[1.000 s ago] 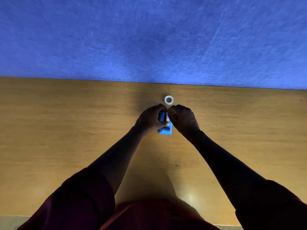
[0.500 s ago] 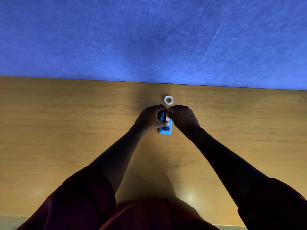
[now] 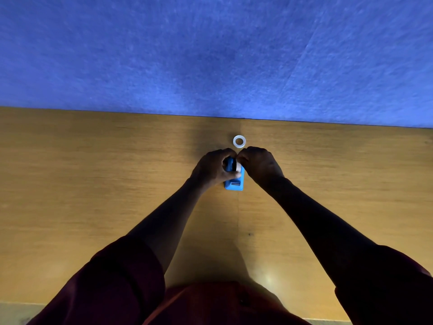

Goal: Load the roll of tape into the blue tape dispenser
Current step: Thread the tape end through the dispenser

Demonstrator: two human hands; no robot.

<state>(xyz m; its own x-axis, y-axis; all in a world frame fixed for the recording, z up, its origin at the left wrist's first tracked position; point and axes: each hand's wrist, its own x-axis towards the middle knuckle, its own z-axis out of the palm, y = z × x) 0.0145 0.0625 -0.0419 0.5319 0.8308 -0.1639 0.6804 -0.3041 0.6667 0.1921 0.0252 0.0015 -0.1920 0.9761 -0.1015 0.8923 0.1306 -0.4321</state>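
Note:
The blue tape dispenser (image 3: pixel 234 184) stands on the wooden table (image 3: pixel 93 184) at its middle, cutter end toward me. My left hand (image 3: pixel 212 167) wraps its left side, thumb across the front. My right hand (image 3: pixel 260 164) is closed over the dispenser's far right top, fingertips meeting the left hand's. A pale piece shows between the hands at the top of the dispenser; I cannot tell what it is. A white ring, the roll of tape (image 3: pixel 239 141), lies flat on the table just beyond the hands, untouched.
A blue felt wall panel (image 3: pixel 210 55) rises straight behind the table's far edge. A seam runs down the tabletop under the dispenser. My dark red sleeves and lap fill the bottom of the view.
Both hands stay on the dispenser; the right hand's fingers have shifted slightly toward the left hand over the top. The white ring has not moved.

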